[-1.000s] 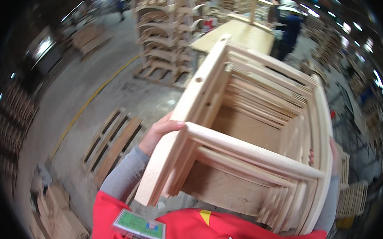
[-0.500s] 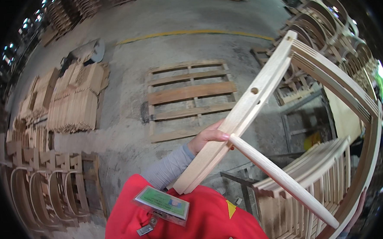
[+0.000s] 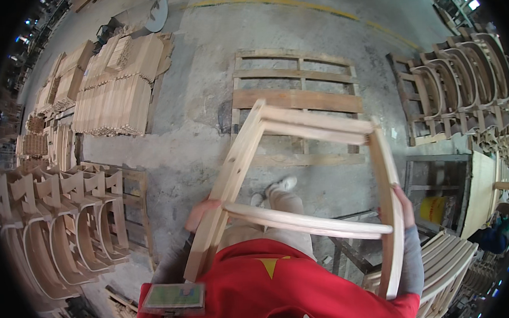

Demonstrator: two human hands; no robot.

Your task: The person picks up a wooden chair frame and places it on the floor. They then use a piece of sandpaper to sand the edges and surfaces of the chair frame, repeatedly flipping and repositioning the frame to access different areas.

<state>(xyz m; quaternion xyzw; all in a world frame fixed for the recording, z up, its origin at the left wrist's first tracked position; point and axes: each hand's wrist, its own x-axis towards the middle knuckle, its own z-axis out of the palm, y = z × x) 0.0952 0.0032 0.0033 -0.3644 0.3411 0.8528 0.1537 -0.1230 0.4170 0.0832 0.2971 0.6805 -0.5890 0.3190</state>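
I hold a pair of pale wooden chair frames together in front of my body, above the floor. Two upright legs, doubled top rails and rounded lower rungs form an open four-sided shape. My left hand is closed round the left leg, close to the rung's end. On the opposite side, my right hand grips the outer face of the right leg; some of its fingers are hidden behind the wood.
Beyond the frames a wooden pallet lies on the concrete floor. Stacked wood strips and curved parts stand left. More curved parts, a dark metal stand and slatted wooden pieces are right. Another person is at the far right.
The chair frames have swung from the right to the front of my body and now sit more level. My right hand, mostly hidden before, now shows on the right leg.
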